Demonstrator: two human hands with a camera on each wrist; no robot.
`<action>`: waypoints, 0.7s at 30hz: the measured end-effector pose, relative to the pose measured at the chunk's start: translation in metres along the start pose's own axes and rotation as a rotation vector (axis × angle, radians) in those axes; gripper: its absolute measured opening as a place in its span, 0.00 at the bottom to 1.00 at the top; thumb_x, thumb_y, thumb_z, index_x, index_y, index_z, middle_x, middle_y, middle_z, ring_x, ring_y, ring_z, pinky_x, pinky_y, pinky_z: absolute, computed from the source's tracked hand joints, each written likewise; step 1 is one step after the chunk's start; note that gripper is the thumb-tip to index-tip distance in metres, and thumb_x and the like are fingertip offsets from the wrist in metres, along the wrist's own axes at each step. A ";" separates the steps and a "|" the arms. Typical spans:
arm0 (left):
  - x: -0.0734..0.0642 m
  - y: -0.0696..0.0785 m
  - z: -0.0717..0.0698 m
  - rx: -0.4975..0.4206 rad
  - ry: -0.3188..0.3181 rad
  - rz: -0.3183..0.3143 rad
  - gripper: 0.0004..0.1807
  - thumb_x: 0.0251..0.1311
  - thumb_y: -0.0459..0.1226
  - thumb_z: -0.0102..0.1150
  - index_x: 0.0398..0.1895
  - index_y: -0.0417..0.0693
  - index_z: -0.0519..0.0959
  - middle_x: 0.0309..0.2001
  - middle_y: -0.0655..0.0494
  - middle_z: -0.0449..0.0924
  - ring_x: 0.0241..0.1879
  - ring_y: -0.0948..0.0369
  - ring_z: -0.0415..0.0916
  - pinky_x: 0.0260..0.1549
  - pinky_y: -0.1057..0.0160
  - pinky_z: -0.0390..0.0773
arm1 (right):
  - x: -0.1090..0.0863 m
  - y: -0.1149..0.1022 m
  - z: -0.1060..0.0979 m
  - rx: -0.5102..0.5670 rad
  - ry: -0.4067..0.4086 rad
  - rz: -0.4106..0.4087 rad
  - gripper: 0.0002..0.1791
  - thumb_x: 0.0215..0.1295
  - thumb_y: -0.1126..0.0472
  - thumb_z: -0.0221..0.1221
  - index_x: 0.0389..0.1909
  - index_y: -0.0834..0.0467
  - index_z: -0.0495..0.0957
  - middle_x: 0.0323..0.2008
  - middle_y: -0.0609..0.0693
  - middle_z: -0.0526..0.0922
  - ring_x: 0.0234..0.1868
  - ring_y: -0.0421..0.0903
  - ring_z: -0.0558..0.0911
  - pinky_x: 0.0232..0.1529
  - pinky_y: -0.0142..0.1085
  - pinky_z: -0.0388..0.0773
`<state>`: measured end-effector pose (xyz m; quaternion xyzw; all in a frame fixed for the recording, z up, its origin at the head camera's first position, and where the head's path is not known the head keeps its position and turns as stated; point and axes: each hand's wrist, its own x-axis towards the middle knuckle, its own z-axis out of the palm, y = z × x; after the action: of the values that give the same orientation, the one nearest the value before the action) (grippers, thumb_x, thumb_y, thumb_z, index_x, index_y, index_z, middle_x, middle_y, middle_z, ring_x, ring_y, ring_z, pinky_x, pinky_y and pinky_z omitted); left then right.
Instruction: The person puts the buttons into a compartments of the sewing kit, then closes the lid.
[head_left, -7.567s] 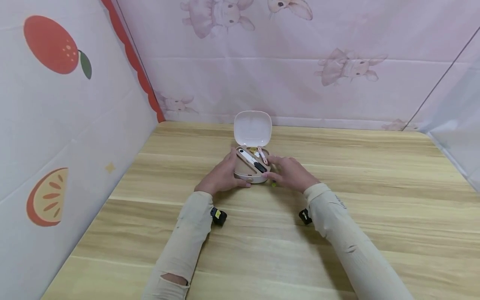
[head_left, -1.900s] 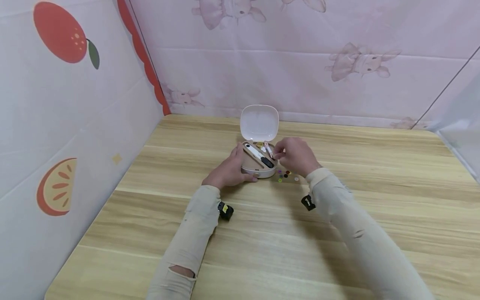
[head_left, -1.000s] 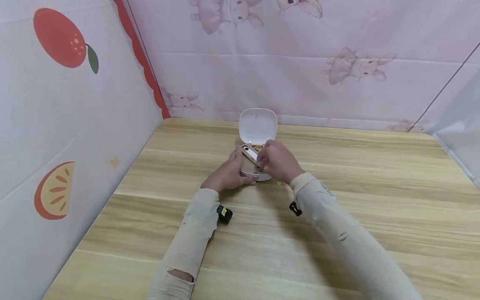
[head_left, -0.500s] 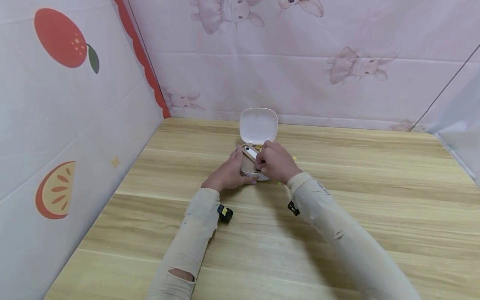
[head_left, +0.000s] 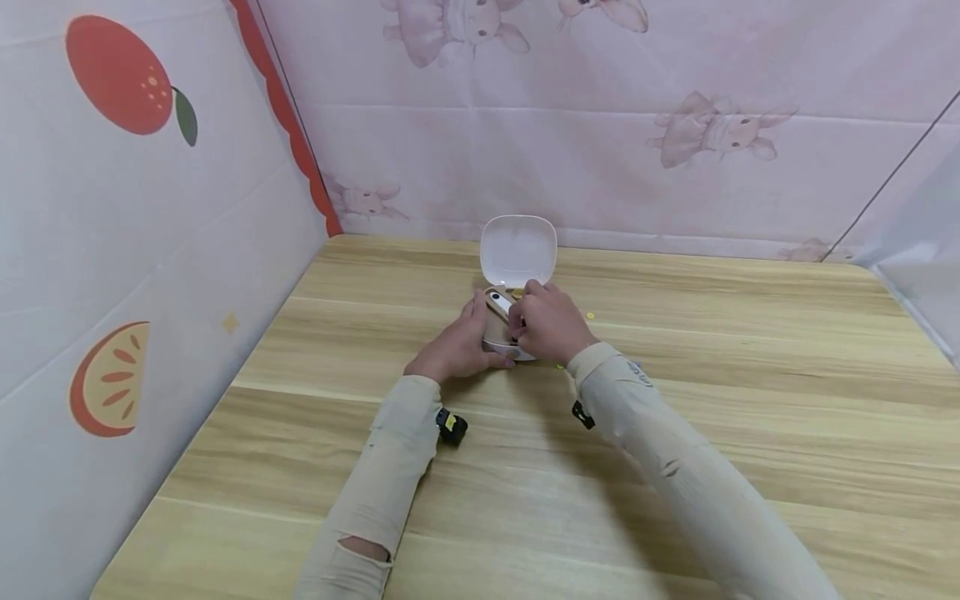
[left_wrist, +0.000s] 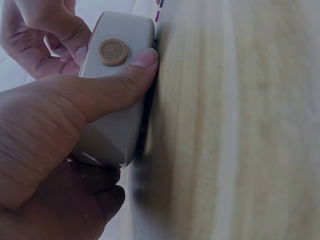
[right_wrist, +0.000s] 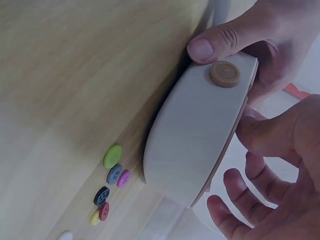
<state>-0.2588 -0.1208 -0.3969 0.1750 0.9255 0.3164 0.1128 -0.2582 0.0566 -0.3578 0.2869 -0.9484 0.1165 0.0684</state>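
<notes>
Thumb (left_wrist: 112, 92) of left hand (head_left: 459, 343) against white case (right_wrist: 187, 122), right hand (head_left: 553, 322) above it

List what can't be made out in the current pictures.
Head view: lower part of the white tool, covered by the right hand; whether that hand grips it is unclear.
Both wrist views: interior of the white box, hidden by its side.
Right wrist view: rest of the white button, cut off by the bottom edge.
Head view: what the yellow disc is, too small.

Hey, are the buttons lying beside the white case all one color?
No, the right wrist view shows a green button, a purple button and a red button beside the case.
</notes>
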 end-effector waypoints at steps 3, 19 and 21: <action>0.000 0.000 0.000 0.002 -0.001 0.004 0.71 0.56 0.48 0.75 0.79 0.38 0.26 0.81 0.38 0.35 0.77 0.50 0.48 0.73 0.54 0.57 | 0.001 0.001 0.002 -0.009 0.003 -0.004 0.05 0.55 0.68 0.67 0.25 0.56 0.87 0.30 0.50 0.78 0.39 0.49 0.73 0.45 0.43 0.71; 0.000 0.000 -0.001 -0.002 -0.013 0.000 0.71 0.56 0.48 0.75 0.80 0.38 0.25 0.81 0.38 0.34 0.78 0.50 0.46 0.73 0.53 0.56 | 0.003 -0.001 0.003 0.020 -0.005 0.040 0.08 0.53 0.71 0.66 0.23 0.55 0.87 0.28 0.49 0.79 0.38 0.49 0.74 0.42 0.43 0.72; 0.000 0.000 -0.001 -0.003 -0.013 -0.002 0.71 0.56 0.48 0.75 0.80 0.38 0.25 0.81 0.38 0.34 0.78 0.50 0.47 0.73 0.53 0.56 | 0.003 -0.001 0.003 0.021 -0.013 0.051 0.08 0.54 0.71 0.66 0.23 0.55 0.87 0.29 0.48 0.80 0.38 0.49 0.74 0.42 0.42 0.72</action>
<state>-0.2591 -0.1214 -0.3958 0.1758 0.9245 0.3165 0.1193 -0.2602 0.0531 -0.3595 0.2639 -0.9546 0.1261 0.0561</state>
